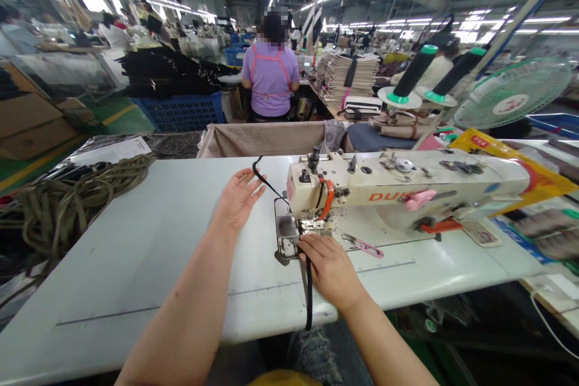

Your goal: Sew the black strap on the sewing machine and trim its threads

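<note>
1. Looking through the head camera, the only view, a narrow black strap (308, 289) runs under the needle end of a cream sewing machine (384, 184) on a pale worktable (136, 253). One end loops up behind the machine head; the other hangs over the table's near edge.

2. The right hand (332, 268) lies knuckles up just in front of the presser foot, fingers curled down onto the strap and pressing it to the table. Whether thumb and finger pinch it I cannot tell, since the fingertips are hidden.

3. The left hand (238, 199) is spread flat and empty, palm down, hovering or resting on the table left of the machine, close to the strap's rear loop but apart from it.

4. Judged by its drape, the strap is light, limp and thin, likely woven webbing: it bends freely and will not hold a line unless kept taut. Its flat face looks the best place to hold, close before the foot.

5. Pink thread snips (364, 246) lie on the machine bed right of the hand. A heap of olive cord (76, 202) sits at the table's left end. A person in a purple top (270, 75) stands farther back, facing away.
</note>
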Demonstrator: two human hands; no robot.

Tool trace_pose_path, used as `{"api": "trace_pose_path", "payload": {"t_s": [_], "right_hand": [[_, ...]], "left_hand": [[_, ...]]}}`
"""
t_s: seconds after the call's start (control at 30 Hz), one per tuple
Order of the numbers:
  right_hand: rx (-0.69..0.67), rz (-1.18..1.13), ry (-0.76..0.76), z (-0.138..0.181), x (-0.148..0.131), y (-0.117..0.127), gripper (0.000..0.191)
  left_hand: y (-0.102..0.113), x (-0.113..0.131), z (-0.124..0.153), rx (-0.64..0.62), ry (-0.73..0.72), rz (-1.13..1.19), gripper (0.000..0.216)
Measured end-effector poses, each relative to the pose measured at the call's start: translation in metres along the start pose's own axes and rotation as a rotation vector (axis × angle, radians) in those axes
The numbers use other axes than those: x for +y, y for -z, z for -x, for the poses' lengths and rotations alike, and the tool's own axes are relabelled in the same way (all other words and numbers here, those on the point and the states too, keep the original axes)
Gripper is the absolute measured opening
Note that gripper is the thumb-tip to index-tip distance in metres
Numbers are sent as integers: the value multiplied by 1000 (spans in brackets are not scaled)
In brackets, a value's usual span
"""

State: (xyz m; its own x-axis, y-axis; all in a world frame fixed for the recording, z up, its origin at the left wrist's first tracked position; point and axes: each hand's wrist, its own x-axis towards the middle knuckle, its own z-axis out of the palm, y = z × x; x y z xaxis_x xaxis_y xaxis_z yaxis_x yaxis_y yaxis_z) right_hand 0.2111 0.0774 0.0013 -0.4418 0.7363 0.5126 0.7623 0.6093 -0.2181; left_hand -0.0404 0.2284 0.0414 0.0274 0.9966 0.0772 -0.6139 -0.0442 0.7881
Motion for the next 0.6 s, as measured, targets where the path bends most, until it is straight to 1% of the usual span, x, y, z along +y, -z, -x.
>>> {"api": "trace_pose_path", "payload": {"t_s": [0.33,0.43,0.6], "right_hand": [[24,19,8,0,0,-3,27],[34,20,8,0,0,-3,26],[39,34,-4,0,-1,-2,25]], "left_hand": [[-9,15,12,60,-194,-9,62],[-5,17,13,61,-246,-17,64],[12,17,14,91,-305,-42,61]]}}
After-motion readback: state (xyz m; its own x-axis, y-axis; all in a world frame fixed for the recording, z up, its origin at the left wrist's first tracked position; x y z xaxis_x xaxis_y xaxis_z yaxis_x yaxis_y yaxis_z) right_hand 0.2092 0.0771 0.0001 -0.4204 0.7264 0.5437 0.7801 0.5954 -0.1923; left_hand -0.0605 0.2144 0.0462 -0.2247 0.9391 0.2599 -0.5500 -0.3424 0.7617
